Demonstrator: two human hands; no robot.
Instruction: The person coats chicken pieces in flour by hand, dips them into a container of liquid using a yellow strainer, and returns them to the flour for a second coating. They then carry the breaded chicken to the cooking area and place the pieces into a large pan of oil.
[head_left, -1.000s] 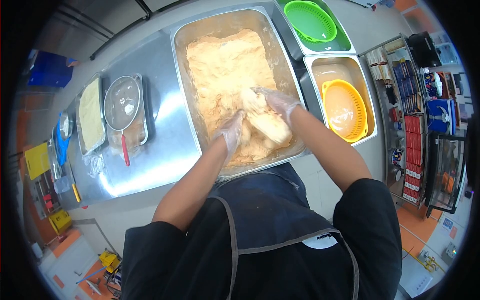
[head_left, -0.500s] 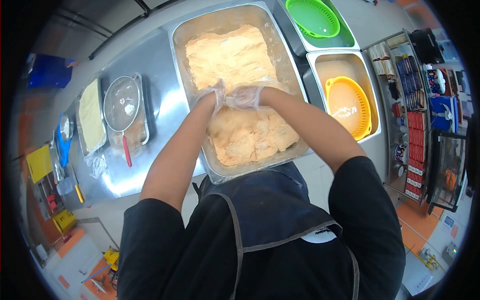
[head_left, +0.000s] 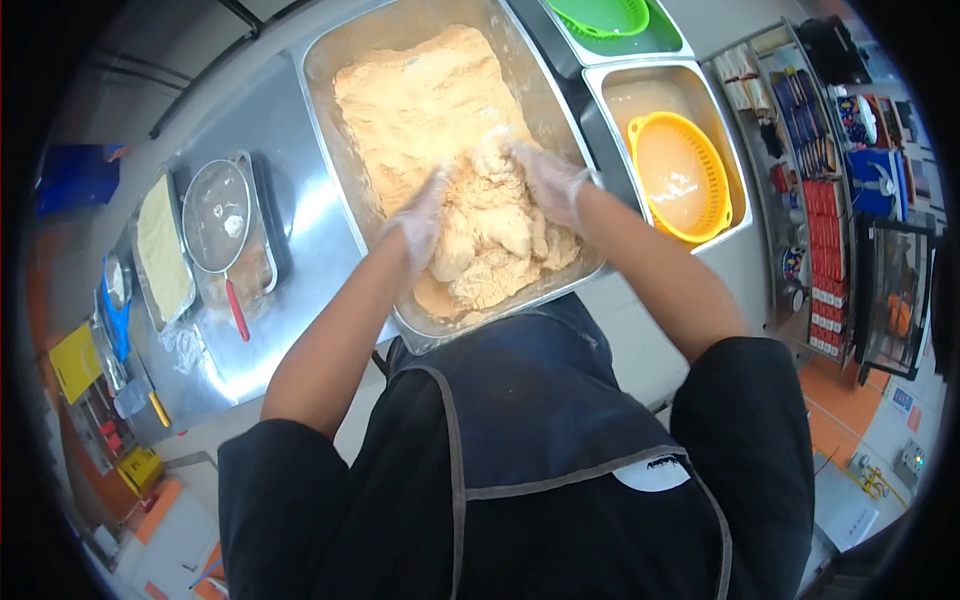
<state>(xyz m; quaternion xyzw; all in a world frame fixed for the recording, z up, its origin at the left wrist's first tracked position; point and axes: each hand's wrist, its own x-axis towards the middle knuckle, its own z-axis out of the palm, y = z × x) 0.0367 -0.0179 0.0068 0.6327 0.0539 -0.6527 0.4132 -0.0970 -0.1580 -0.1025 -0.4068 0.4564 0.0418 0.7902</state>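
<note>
A large metal pan holds pale orange breading flour. In its near half lie several lumpy, flour-coated pieces, perhaps chicken, heaped together. Both my hands wear clear plastic gloves dusted with flour. My left hand lies along the left side of the heap, fingers stretched out into the flour. On the opposite side is my right hand, open, its fingertips touching the coated pieces. The fingertips of both hands are partly hidden by flour and blur.
To the right, a metal pan holds a yellow basket in liquid; a green basket sits in another pan behind it. At left on the steel table are a red-handled sieve on a tray and a tray of pale powder.
My hands have moved apart from close together over the middle of the pan to either side of the heap. The coated pieces now show between them. The view has shifted slightly.
</note>
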